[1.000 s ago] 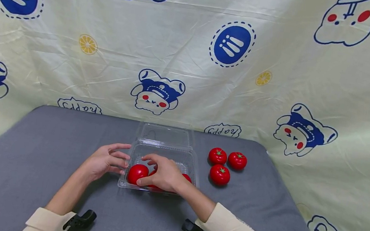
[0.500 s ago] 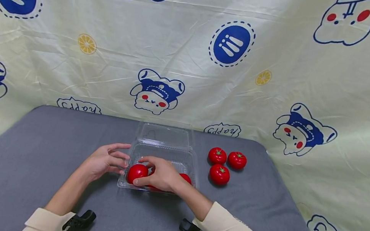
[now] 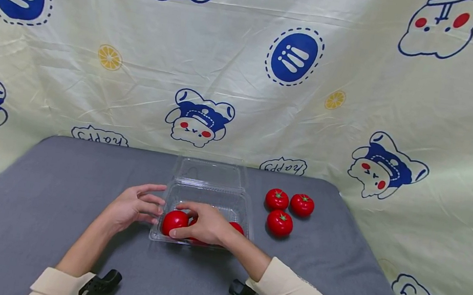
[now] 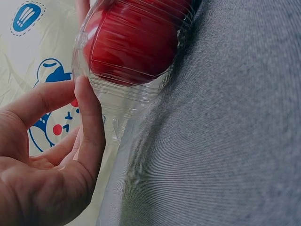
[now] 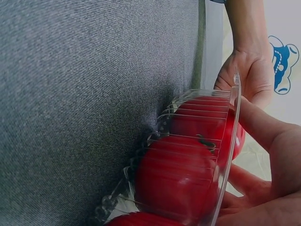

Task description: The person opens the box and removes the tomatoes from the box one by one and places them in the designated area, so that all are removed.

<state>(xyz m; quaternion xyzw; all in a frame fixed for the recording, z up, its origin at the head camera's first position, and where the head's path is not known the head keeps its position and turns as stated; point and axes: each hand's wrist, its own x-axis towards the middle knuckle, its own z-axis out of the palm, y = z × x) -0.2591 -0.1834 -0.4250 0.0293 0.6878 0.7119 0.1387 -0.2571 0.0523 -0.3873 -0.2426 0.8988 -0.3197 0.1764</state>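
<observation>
A hinged clear plastic box (image 3: 208,194) lies with its lid up, a row of red tomatoes along its near side. My right hand (image 3: 205,223) reaches into it, thumb and fingers around the leftmost tomato (image 3: 174,223). Under that hand a middle tomato (image 5: 176,176) is mostly hidden from the head view; another tomato (image 3: 237,227) shows at the box's right. Beside the box's left wall is my left hand (image 3: 133,206), its fingers loosely extended. In the left wrist view its fingertips (image 4: 82,84) meet the rim beside a tomato (image 4: 131,44).
Three tomatoes (image 3: 279,223) with green stems sit grouped on the grey cloth-covered table (image 3: 32,221), right of the box. The raised lid (image 3: 211,173) stretches toward the back edge. A printed pale curtain (image 3: 240,44) hangs behind the table.
Over the first half second my right hand shifts slightly left and closes around the leftmost tomato. Since then it has barely moved. The left hand stays at the box's left side.
</observation>
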